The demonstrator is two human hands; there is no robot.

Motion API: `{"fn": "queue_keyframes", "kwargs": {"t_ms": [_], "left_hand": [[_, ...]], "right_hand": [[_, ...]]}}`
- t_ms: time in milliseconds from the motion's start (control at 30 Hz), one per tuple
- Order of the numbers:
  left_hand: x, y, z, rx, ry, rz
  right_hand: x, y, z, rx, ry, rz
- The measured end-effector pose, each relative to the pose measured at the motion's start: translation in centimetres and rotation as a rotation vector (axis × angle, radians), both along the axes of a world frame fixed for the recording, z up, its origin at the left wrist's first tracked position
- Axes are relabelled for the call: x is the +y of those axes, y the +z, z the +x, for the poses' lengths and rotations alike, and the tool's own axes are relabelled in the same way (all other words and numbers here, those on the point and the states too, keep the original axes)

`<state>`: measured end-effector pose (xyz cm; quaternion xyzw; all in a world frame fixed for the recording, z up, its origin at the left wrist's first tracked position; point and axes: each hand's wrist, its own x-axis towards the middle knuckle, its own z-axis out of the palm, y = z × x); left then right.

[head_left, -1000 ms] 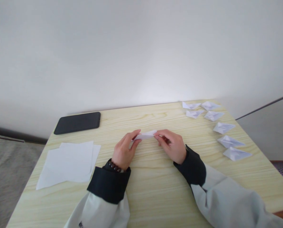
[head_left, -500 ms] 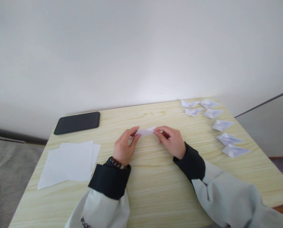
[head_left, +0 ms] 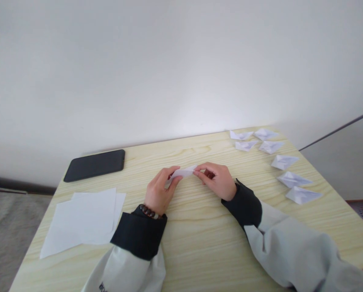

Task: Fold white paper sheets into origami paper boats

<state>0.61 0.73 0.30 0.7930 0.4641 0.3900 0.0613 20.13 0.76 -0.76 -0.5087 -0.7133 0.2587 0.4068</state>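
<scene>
Between my hands, over the middle of the table, is a small folded white paper [head_left: 183,173]. My left hand [head_left: 161,190] grips its left end between thumb and fingers, covering that end. The right end is pinched by the thumb and forefinger of my right hand [head_left: 216,178]. Several finished-looking folded paper boats [head_left: 291,179] stand to the right of my hands, in a bent row from the back edge down the right side. To the left lies a loose pile of white paper sheets [head_left: 84,219].
A black phone [head_left: 94,165] lies flat at the back left of the light wooden table [head_left: 199,243]. A white wall [head_left: 181,69] rises right behind the table's back edge. Grey carpet [head_left: 11,227] shows at the left.
The view has tilted and shifted slightly. The fingers of my right hand have closed in more tightly at the paper's right end; both hands keep their hold.
</scene>
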Motion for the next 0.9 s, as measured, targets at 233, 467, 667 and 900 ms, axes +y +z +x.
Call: {"fn": "queue_keyframes", "kwargs": {"t_ms": [233,467,667,900], "left_hand": [[-0.01,0.18,-0.05,-0.048,-0.009,-0.023],[-0.26,0.17,0.02,-0.037,0.020,-0.028],[0.15,0.08,-0.05,-0.101,0.031,-0.097],[0.38,-0.43,-0.30,-0.148,0.008,-0.311]], "right_hand": [[-0.02,0.32,-0.05,0.024,0.041,0.016],[-0.09,0.12,0.00,0.103,0.051,0.065],[-0.15,0.19,0.01,0.124,0.018,0.051],[-0.06,0.32,-0.01,0.180,-0.045,0.004]]}}
